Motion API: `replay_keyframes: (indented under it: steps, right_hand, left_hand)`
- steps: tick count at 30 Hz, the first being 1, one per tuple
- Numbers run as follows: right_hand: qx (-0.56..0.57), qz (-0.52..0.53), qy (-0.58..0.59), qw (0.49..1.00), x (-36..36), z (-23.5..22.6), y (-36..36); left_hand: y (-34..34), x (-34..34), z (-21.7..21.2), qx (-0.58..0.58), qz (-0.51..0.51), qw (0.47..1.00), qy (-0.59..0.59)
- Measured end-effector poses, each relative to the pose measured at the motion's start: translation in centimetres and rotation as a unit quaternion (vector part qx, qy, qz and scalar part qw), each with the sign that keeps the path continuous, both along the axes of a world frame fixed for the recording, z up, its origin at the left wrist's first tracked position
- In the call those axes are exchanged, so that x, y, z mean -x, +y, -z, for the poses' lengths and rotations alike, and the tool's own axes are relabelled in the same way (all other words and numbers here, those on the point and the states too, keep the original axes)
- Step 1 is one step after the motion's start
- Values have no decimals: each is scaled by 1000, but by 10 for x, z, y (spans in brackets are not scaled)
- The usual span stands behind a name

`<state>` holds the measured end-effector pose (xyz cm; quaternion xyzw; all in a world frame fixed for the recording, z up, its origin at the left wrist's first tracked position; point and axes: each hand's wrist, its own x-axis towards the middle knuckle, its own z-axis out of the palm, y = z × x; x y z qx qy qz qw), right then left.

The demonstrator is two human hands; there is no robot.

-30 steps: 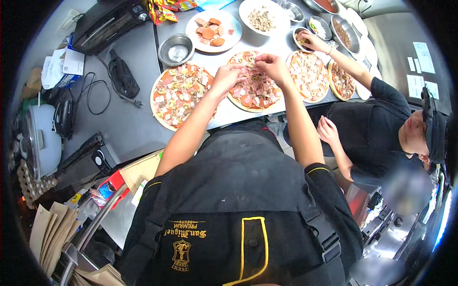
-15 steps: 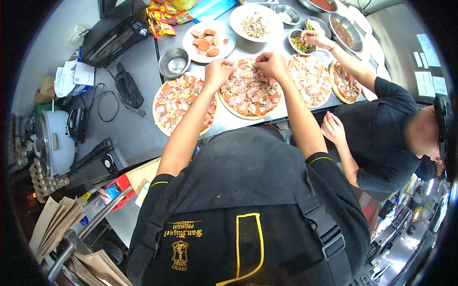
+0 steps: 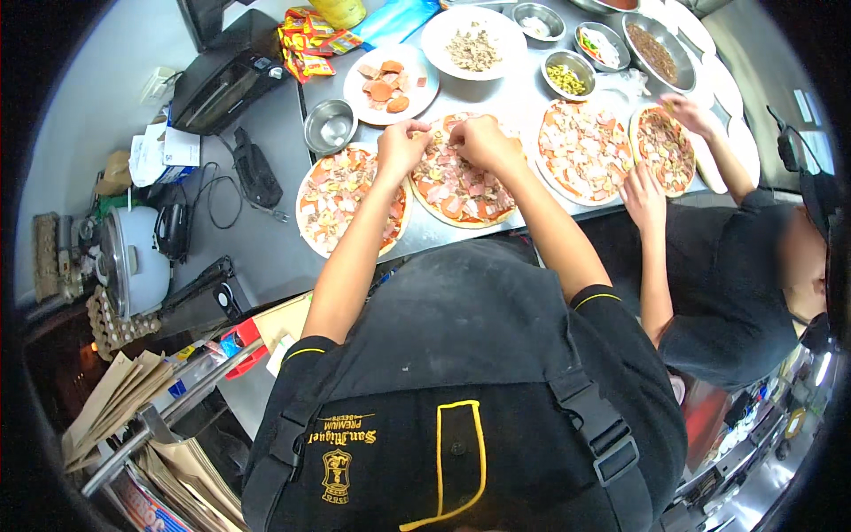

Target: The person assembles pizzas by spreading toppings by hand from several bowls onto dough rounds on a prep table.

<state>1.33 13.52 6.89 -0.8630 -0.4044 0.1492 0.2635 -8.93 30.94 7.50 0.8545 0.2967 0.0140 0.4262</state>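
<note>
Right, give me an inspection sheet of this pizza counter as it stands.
Surface: steel counter, crowded.
Job's things: four topped pizzas; both hands over the second pizza.
Clutter: empty steel bowl, plate of sliced meat, topping bowls, snack packets.
Hands: left hand and right hand pinching toppings, nearly together.
Cables: black cord loose on the counter.
Surroundings: co-worker's hand at the far pizza; rice cooker.

commercial kitchen: steel counter [image 3: 266, 257] with pizzas [image 3: 350, 195] and topping bowls [image 3: 567, 75].

Both arms outstretched, left hand [image 3: 401, 142] and right hand [image 3: 472, 138] pinched close together.
</note>
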Motion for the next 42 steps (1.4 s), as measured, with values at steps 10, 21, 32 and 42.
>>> replay_keyframes:
  steps: [10,21,32,42]
  right_hand:
    - [-11,39,67,997,-17,-16,26]
    - [20,71,156,985,41,-68,-15]
    - [-58,51,114,990,91,-21,-45]
    - [-76,198,147,966,102,-30,-112]
  left_hand:
    - [-9,34,10,62,-52,996,-31]
    - [-15,46,-2,-50,-49,994,-87]
    - [-28,104,-6,273,-14,958,-88]
    - [-75,78,4,11,239,965,-103]
